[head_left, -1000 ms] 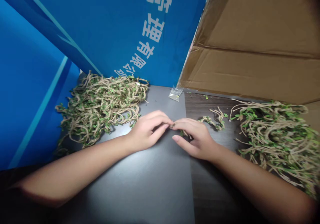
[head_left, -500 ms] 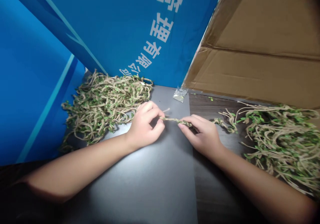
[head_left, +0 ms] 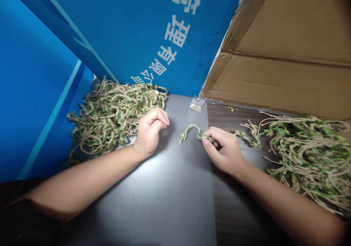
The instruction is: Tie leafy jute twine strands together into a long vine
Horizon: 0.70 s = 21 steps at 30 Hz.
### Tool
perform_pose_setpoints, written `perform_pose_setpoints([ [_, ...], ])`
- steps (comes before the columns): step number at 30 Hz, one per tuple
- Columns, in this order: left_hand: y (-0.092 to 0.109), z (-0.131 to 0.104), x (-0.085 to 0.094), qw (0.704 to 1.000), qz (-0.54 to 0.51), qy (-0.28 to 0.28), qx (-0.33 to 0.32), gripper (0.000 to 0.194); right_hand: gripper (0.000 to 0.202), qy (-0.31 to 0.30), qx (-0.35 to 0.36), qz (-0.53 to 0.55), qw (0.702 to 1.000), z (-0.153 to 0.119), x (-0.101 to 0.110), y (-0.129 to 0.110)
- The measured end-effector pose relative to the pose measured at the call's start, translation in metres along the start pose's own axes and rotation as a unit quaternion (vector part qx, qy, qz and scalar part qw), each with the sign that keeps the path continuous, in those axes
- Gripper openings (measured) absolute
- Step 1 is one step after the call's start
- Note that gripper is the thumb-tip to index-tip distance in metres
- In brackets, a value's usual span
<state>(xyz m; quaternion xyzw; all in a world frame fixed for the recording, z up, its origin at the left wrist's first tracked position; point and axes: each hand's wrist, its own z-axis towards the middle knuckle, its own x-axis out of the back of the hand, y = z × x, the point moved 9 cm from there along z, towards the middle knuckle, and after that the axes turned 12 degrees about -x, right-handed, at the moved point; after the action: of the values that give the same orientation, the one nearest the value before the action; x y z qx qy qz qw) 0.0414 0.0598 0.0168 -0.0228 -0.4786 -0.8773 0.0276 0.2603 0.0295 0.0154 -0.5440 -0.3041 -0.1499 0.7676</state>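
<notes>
A short twine strand with green leaves (head_left: 188,129) is pinched in my right hand (head_left: 223,149), its loose end curling down toward the left over the grey mat. My left hand (head_left: 150,131) is apart from the strand, its fingers curled together beside the left pile; whether anything small is between them is hidden. That pile of leafy twine pieces (head_left: 115,114) lies beyond my left forearm. To the right of my right hand is a second pile of leafy twine (head_left: 309,151), with a loose knotted piece (head_left: 248,138) at its left edge.
Blue panels with white characters (head_left: 123,26) stand at the back and left. A brown cardboard sheet (head_left: 287,70) rises at the back right. Between them lies a small clear plastic packet (head_left: 197,105) at the far edge of the grey mat (head_left: 164,198).
My left hand has let go of the strand's left end and moved left. The freed end now curls downward. My right hand still holds the strand, shifted slightly right.
</notes>
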Motion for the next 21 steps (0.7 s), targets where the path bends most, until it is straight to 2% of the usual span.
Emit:
perform_pose_setpoints([
  [2, 0.017, 0.001, -0.004, 0.996, 0.068, -0.027, -0.054, 0.014, 0.010, -0.014, 0.009, -0.006, 1.000, -0.001, -0.003, -0.001],
  [6, 0.051, -0.006, -0.033, 0.966, 0.122, -0.147, -0.177, 0.007, 0.010, -0.023, 0.026, -0.020, 0.999, -0.001, -0.007, -0.004],
  [9, 0.063, -0.018, -0.054, 0.931, 0.141, -0.235, -0.239, 0.020, 0.010, -0.029, 0.051, -0.022, 0.998, -0.001, -0.009, -0.012],
  [11, 0.056, -0.022, -0.063, 0.913, 0.192, -0.275, -0.232, 0.031, 0.010, -0.038, 0.070, -0.018, 0.997, -0.002, -0.011, -0.017],
  [13, 0.043, -0.023, -0.066, 0.901, 0.248, -0.297, -0.198, 0.040, 0.009, -0.043, 0.082, -0.014, 0.996, -0.003, -0.011, -0.020],
  [16, 0.028, -0.024, -0.067, 0.893, 0.268, -0.323, -0.163, 0.031, 0.009, -0.049, 0.084, -0.011, 0.995, -0.004, -0.010, -0.021],
  [19, 0.020, -0.022, -0.064, 0.903, 0.251, -0.322, -0.133, 0.020, 0.013, -0.048, 0.072, -0.009, 0.996, -0.003, -0.009, -0.017],
  [21, 0.018, -0.017, -0.056, 0.924, 0.237, -0.282, -0.107, 0.020, 0.014, -0.042, 0.056, -0.008, 0.998, -0.003, -0.008, -0.012],
])
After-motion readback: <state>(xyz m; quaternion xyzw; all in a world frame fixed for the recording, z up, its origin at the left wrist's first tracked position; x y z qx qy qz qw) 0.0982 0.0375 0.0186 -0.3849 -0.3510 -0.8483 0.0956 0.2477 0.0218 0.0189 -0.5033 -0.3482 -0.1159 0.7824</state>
